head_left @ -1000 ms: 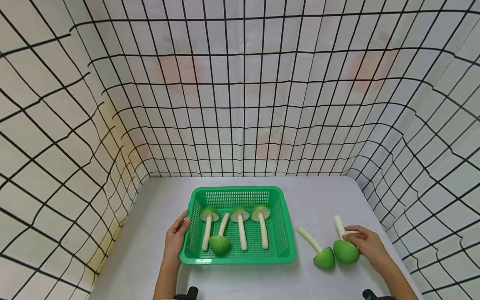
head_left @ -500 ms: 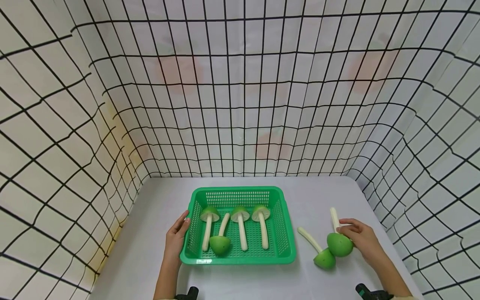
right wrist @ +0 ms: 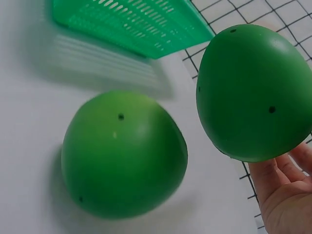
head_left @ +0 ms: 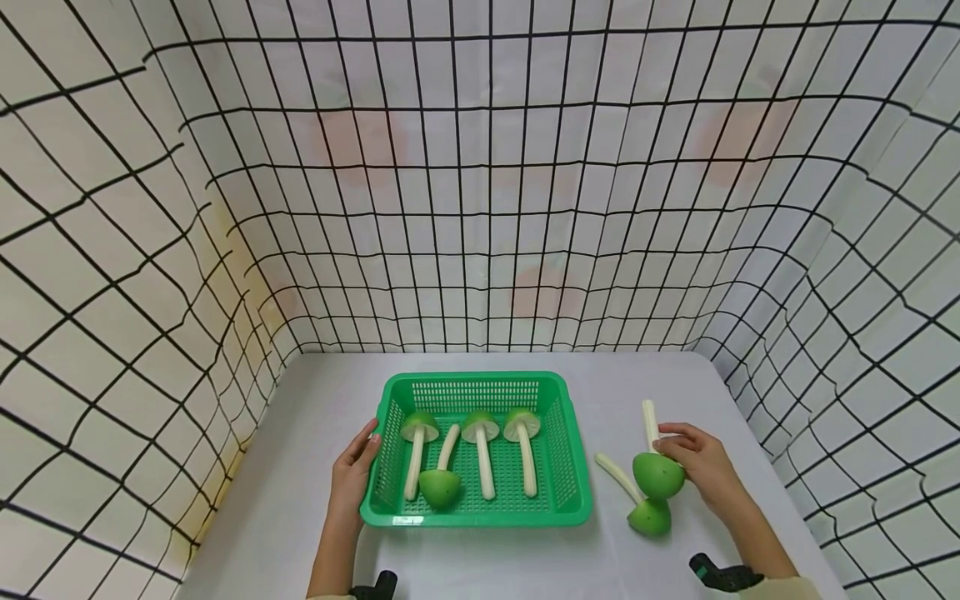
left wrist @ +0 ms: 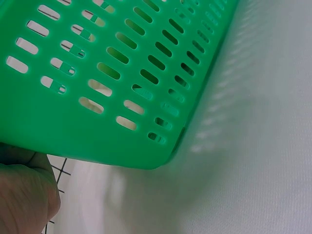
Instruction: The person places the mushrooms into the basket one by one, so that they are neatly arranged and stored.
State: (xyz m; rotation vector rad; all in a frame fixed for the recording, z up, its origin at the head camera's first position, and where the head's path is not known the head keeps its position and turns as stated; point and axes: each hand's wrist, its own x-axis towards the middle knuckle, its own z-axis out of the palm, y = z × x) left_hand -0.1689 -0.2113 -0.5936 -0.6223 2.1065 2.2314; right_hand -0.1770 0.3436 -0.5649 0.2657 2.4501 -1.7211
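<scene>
My left hand (head_left: 351, 475) grips the left rim of a green plastic basket (head_left: 480, 521); in the left wrist view the basket's slotted wall (left wrist: 122, 53) fills the upper left, and part of the hand (left wrist: 27, 200) shows at its edge. Inside lie several toy mushrooms with green caps and pale stems, one cap (head_left: 439, 489) pointing toward me. At the right, my right hand (head_left: 701, 462) pinches another toy mushroom (head_left: 658, 476) by its stem, cap toward me. This one overlaps a second mushroom (head_left: 649, 517) lying on the table; the right wrist view shows both caps side by side.
A white cloth covers the table (head_left: 480, 567). Black wire grid panels (head_left: 487, 208) with pale sheeting behind them stand along the back and both sides. The right-hand mushrooms lie between the basket and the right panel.
My right hand has lifted its mushroom and carried it leftward, from beside the lying mushroom to over its cap. My left hand and the basket stay where they were.
</scene>
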